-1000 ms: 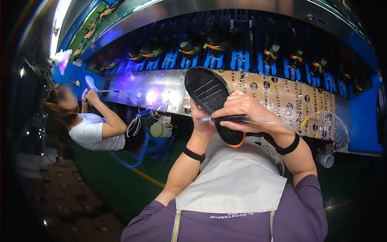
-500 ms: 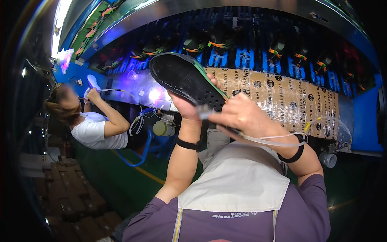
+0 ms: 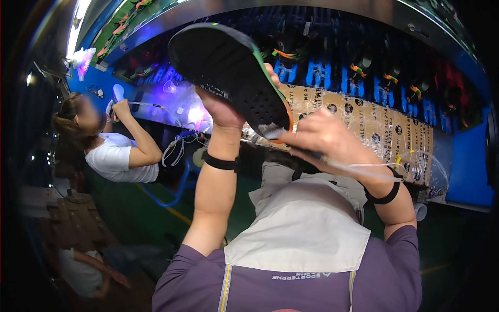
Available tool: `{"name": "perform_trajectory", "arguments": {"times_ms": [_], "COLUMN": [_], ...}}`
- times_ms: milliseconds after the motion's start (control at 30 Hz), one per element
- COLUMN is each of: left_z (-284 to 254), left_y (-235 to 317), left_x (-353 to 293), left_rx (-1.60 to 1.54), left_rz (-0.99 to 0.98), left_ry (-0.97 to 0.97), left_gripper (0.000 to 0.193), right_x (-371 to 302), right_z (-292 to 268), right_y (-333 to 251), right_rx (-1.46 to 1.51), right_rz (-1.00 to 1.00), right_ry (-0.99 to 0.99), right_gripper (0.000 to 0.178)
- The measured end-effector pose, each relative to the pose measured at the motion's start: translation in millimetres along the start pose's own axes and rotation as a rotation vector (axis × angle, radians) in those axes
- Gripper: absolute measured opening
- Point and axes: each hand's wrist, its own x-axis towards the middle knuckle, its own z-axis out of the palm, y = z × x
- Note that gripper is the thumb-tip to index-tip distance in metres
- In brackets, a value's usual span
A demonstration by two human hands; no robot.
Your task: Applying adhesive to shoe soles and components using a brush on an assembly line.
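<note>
A black shoe sole [image 3: 223, 73] with a green and orange edge and a cluster of small holes is tilted up in front of me. My left hand [image 3: 223, 107] grips it from beneath, with fingertips showing at its right edge. In my right hand [image 3: 327, 138] is a brush [image 3: 270, 131] with pale bristles, its handle mostly hidden by my fingers. The bristles touch the sole's near end. A thin clear tube [image 3: 371, 174] runs back from the brush along my right forearm.
Printed cardboard [image 3: 358, 130] under clear wrap covers the bench ahead. Behind it, blue racks [image 3: 317, 75] carry dark shoes with orange and green trim. To the left, a co-worker [image 3: 117, 153] in a white shirt holds a pale sole [image 3: 118, 92]. Another person [image 3: 83, 270] shows at lower left.
The sole and my left hand have moved up and to the left, nearer the camera. The brush has gone from below the sole's side to its near end.
</note>
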Motion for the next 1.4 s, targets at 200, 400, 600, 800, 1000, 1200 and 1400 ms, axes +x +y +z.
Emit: {"name": "perform_trajectory", "arguments": {"times_ms": [200, 400, 600, 800, 1000, 1200, 1400], "left_z": [10, 35, 38, 78, 38, -47, -104], "left_y": [8, 6, -11, -7, -3, 0, -17], "left_x": [26, 56, 79, 86, 83, 15, -119], "left_rx": [0.241, 0.634, 0.913, 1.228, 1.264, 0.107, -0.201], "left_rz": [-0.055, -0.310, -0.570, -0.768, -0.727, -0.121, -0.323], "left_ry": [0.109, 0.011, 0.095, 0.110, 0.186, 0.314, 0.384], "left_gripper": [0.124, 0.078, 0.073, 0.078, 0.079, 0.081, 0.108], "right_x": [2, 0, 0, 1, -5, -42, -65], "right_z": [-17, -18, -14, -18, -24, -10, 15], "right_y": [-2, 5, 13, 16, 12, 39, 68], "right_rx": [0.070, 0.103, -0.155, -0.214, 0.039, 0.377, 0.577], "right_rz": [0.057, -0.090, -0.134, -0.032, -0.060, 0.519, 0.738], "right_ry": [-0.069, -0.237, -0.262, -0.183, -0.234, 0.222, 0.452], "right_gripper": [0.035, 0.035, 0.035, 0.032, 0.032, 0.024, 0.018]}}
